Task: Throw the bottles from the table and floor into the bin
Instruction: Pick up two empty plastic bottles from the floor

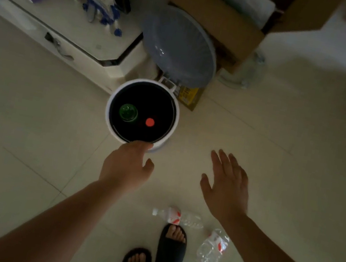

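Bin (109, 117): round, white-rimmed, dark inside, lid raised behind it; stood on the tiled floor (29, 128) just beside a white cabinet (74, 28). A green bottle (128, 112) and a red cap (150, 122) are seen inside, both viewed end-on.

Left hand (126, 164): empty, fingers loosely curled, held at the near rim of the bin; contact with the rim cannot be confirmed.

Right hand (225, 186): empty, fingers spread flat, held above bare floor to the right of the bin.

Crumpled bottle (212, 251): clear plastic with red-and-white label, lying on the floor to the right of the feet. It is judged very light, thin-walled and already dented; the body would yield further under a squeeze, so the firmer neck is preferred.

Capped bottle (177, 217): clear plastic, same label, white cap, lying on its side just ahead of the right slipper (171, 246). It appears empty and light, and is judged apt to roll. A wrap around the labelled mid-body is suggested.

No table is in view.
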A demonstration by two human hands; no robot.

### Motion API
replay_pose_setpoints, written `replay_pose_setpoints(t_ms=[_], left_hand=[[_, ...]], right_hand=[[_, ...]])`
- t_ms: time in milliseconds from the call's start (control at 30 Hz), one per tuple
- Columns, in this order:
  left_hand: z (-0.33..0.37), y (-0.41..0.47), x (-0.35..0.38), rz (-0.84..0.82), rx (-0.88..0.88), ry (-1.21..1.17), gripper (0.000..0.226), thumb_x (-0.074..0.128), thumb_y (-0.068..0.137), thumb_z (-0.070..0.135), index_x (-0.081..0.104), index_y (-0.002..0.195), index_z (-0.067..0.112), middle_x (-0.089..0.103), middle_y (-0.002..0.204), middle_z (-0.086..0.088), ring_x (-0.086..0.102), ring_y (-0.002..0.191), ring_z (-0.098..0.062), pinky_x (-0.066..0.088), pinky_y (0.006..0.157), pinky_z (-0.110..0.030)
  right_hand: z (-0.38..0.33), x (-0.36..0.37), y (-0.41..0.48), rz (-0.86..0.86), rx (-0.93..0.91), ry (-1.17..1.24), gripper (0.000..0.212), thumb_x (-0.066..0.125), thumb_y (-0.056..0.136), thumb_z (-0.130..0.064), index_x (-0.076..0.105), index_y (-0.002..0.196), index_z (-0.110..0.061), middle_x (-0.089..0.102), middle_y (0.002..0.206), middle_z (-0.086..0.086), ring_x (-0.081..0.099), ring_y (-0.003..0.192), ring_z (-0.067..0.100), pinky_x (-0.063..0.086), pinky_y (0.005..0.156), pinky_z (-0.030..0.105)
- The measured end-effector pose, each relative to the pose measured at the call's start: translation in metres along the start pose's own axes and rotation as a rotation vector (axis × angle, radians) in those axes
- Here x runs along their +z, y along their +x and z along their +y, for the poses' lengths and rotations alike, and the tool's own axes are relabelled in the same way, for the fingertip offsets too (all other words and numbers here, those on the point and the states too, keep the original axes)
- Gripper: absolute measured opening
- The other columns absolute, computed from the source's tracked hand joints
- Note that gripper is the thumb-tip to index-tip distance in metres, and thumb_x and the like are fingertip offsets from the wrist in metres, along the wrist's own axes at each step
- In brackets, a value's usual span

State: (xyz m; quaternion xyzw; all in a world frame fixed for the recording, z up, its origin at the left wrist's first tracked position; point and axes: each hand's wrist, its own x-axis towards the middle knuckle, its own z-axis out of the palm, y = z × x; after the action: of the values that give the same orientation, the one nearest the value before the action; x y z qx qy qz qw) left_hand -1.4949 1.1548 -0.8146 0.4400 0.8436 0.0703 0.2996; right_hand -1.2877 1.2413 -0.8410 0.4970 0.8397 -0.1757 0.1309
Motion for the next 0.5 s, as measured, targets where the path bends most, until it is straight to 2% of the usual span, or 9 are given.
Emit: replay_pose_setpoints(t_ms=[100,233,367,500], left_hand=[[0.01,-0.011,0.016,-0.029,0.165,0.203,0.05,0.049,0.089,0.031,0.044,0.139,0.025,0.053,0.139,0.004,0.05,0.125,-0.019,0.045,0.098,-0.035],[0.021,-0.028,0.044,-0.065,0.288,0.259,0.052,0.05,0.089,0.028,0.044,0.14,0.022,0.052,0.141,0.001,0.049,0.127,-0.021,0.044,0.097,-0.034],[0.027,-0.037,0.084,-0.146,0.305,0.233,0.052,0.051,0.089,0.027,0.043,0.141,0.024,0.05,0.143,0.003,0.05,0.125,-0.022,0.045,0.096,-0.035],[0.03,-0.039,0.137,-0.249,0.319,0.287,0.053,0.05,0.09,0.029,0.04,0.142,0.026,0.047,0.145,0.004,0.048,0.126,-0.022,0.045,0.097,-0.036]], right_hand=[[0.019,0.015,-0.027,0.023,0.075,-0.001,0.063,0.033,0.09,-0.043,0.024,0.148,-0.02,0.025,0.158,0.005,0.017,0.146,0.026,0.02,0.116,0.046],[0.043,0.041,-0.068,0.051,0.238,0.067,0.063,0.038,0.094,-0.042,0.019,0.149,-0.018,0.02,0.159,0.005,0.012,0.147,0.025,0.015,0.117,0.046],[0.073,0.083,-0.105,0.018,0.423,0.146,0.066,0.038,0.094,-0.045,0.014,0.15,-0.021,0.015,0.16,0.002,0.006,0.148,0.023,0.012,0.119,0.044],[0.105,0.138,-0.139,-0.026,0.631,0.24,0.071,0.042,0.092,-0.049,0.013,0.15,-0.022,0.015,0.16,0.001,0.008,0.148,0.022,0.015,0.118,0.043]])
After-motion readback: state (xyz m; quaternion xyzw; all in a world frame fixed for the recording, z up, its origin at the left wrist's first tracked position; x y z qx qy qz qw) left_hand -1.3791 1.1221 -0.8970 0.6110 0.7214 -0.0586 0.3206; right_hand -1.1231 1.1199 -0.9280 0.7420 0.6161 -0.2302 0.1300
